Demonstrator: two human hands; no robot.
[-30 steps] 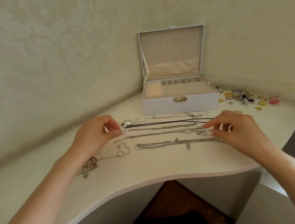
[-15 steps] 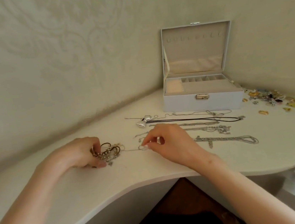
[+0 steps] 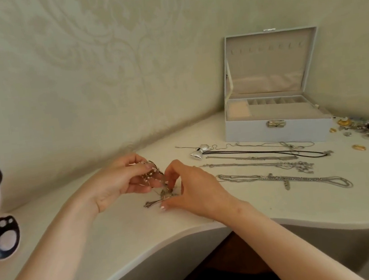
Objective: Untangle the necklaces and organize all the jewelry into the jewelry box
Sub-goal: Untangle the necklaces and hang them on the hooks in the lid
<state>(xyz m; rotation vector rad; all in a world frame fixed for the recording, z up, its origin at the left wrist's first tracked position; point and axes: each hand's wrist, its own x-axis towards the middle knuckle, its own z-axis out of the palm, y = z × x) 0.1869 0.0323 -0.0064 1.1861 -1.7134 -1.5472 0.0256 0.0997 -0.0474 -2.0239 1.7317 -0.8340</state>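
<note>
My left hand [image 3: 119, 182] holds a tangled clump of necklaces [image 3: 153, 174] just above the white table, fingers curled round it. My right hand [image 3: 192, 190] pinches the same tangle from the right, and a silver cross pendant [image 3: 154, 201] hangs down onto the table beneath. To the right, several silver chains [image 3: 263, 167] lie stretched out in rows, with a black cord necklace [image 3: 273, 152] and a silver bow pendant [image 3: 200, 152]. The open grey jewelry box [image 3: 277, 128] stands at the back right, its lid upright.
A heap of small earrings and brooches [image 3: 363, 129] lies right of the box, with a gold ring [image 3: 358, 147] nearby. A white object with black markings [image 3: 0, 237] sits at the far left. The table's curved front edge [image 3: 190, 230] runs below my hands.
My view has swung left. Both hands left the straightened chains and came together over the tangle at the left, which my left hand has lifted off the table.
</note>
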